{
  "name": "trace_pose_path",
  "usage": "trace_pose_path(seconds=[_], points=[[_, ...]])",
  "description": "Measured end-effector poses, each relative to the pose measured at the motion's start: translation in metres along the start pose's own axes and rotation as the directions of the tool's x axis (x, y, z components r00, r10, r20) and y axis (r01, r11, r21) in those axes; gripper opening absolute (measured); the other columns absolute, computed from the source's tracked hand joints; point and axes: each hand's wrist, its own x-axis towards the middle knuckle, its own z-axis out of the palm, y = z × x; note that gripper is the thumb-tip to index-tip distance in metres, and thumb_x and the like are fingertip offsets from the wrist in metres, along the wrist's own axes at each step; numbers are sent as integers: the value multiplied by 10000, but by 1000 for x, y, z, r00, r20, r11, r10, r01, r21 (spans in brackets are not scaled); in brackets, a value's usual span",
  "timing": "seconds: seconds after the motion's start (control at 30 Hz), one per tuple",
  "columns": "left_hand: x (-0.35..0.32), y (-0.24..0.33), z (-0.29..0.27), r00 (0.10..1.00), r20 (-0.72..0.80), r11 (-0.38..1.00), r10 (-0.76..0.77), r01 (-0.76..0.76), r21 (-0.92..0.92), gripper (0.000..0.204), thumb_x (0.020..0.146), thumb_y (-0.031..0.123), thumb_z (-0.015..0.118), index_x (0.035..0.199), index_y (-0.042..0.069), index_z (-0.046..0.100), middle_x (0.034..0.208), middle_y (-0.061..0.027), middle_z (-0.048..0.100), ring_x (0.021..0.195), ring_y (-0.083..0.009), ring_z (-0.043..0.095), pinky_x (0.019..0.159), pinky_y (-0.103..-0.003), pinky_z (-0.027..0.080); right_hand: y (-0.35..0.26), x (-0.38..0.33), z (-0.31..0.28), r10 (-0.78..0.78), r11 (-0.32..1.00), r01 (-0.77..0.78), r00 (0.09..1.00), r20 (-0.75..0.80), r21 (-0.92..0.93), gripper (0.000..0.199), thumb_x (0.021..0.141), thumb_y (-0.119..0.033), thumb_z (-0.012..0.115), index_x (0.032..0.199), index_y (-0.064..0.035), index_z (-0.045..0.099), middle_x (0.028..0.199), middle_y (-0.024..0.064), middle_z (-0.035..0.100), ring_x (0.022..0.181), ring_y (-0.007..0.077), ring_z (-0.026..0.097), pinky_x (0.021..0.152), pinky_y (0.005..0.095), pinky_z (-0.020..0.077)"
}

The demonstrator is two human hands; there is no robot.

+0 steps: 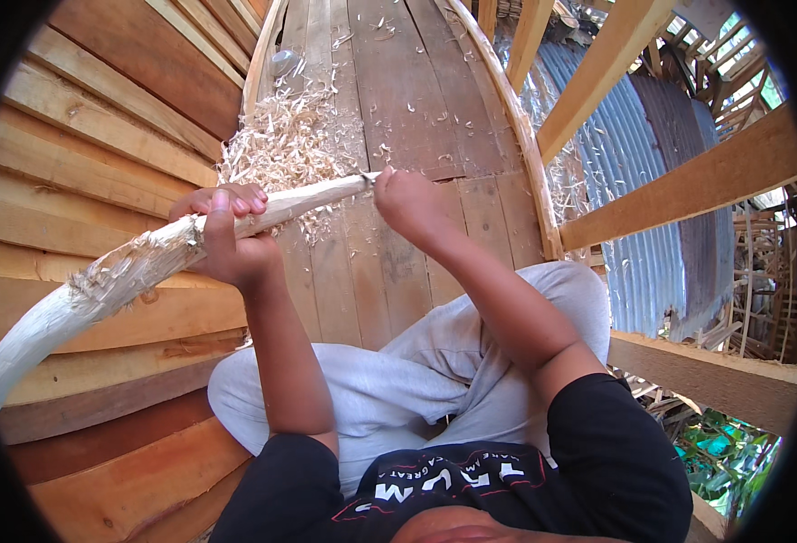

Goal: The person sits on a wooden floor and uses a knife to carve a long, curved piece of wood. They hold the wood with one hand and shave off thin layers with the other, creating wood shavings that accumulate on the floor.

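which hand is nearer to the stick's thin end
Right. The right hand is closed right beside the thin end, while the left hand grips the stick farther back, toward its thicker part.

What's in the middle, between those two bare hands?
In the head view, the narrowing end of a long, pale, curved wooden pole lies between left hand and right hand, with a small, unclear dark thing beside the latter.
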Motion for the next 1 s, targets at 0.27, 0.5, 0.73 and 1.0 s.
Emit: trace_pose_path(seconds=[0.27, 0.5, 0.73, 1.0], points=[[5, -8, -4, 998, 49, 996, 31, -27, -85, 131, 771, -3, 504, 846, 80, 435, 602, -64, 457, 507, -160, 460, 532, -334, 476, 89, 51, 32, 8, 992, -24, 991, -134, -120, 497, 941, -284, 298, 879, 34, 674, 929, 273, 645, 888, 456, 613, 809, 514, 483], [-2, -1, -11, 999, -27, 997, 40, -42, -60, 125, 771, 2, 504, 848, 73, 436, 606, -65, 460, 507, -161, 458, 524, -335, 469, -32, -17, -4, -96, 993, 99, 994, 52, -65, 430, 922, -245, 335, 904, 35, 660, 987, 254, 648, 935, 420, 621, 816, 513, 487], [6, -12, -2, 999, -25, 990, 27, -31, -135, 135, 771, -18, 502, 848, 71, 434, 603, -58, 451, 503, -153, 457, 503, -330, 469, 98, 61, 48, -138, 985, 120, 980, -146, -123, 498, 940, -269, 310, 769, 59, 643, 867, 302, 627, 885, 453, 606, 805, 502, 484], [-3, 4, 25, 959, -285, 999, 7, -21, -45, 157, 754, -58, 523, 839, 46, 443, 594, -62, 462, 504, -156, 474, 505, -306, 464, 24, 24, 26, -42, 995, 56, 984, -172, 78, 529, 939, -301, 304, 803, 72, 654, 853, 316, 623, 848, 486, 601, 820, 539, 461]])
